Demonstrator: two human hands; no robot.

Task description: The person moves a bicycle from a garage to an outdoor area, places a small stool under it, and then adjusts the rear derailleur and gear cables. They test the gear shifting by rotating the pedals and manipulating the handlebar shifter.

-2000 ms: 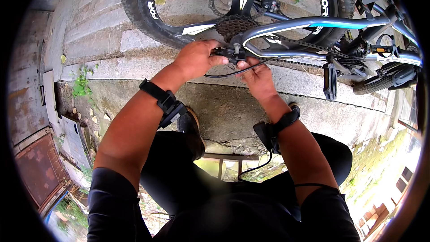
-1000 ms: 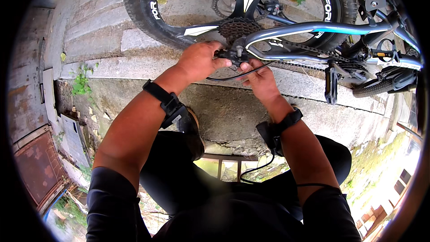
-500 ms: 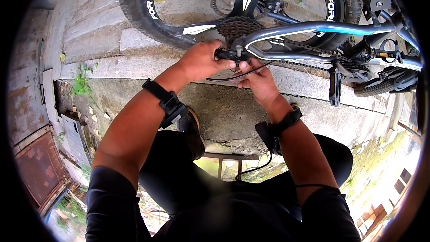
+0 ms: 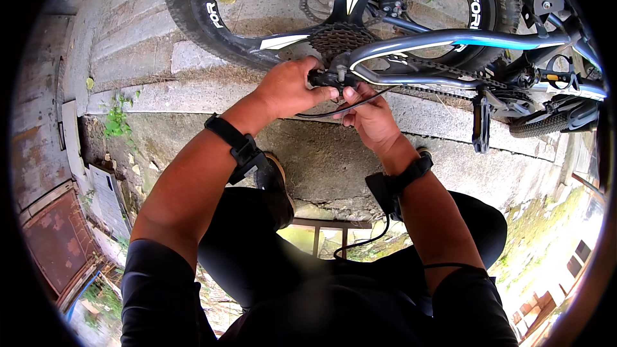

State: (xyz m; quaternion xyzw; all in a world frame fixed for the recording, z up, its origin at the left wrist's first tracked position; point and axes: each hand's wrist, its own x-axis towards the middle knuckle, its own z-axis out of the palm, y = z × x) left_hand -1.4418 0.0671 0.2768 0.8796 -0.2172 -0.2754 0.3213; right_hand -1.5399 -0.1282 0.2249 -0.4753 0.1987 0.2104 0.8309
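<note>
At the rear axle of a grey and blue bicycle, my left hand [image 4: 289, 87] is closed round the black rear derailleur [image 4: 333, 79], its thumb on the near side. My right hand [image 4: 371, 114] meets it from the right, thumb and fingers pinched at the derailleur's lower edge by a black cable [image 4: 321, 115]. That cable loops below both hands and runs right toward the frame [image 4: 437, 37]. What the right fingertips grip is too small to make out. Just above sits the rear cassette [image 4: 340, 42], with the chain [image 4: 443, 74] running right from it.
The rear wheel [image 4: 247, 51] with its black tyre and white-marked spokes fills the top. A pedal [image 4: 481, 122] hangs at the right. Below the bicycle is a concrete step [image 4: 212, 99]; my shoe [image 4: 275, 186] stands near it. A small green plant [image 4: 116, 119] grows at the left.
Both hands keep nearly the same place at the derailleur. The right fingers have curled in slightly, and the wheel has shifted a little to the left in view.
</note>
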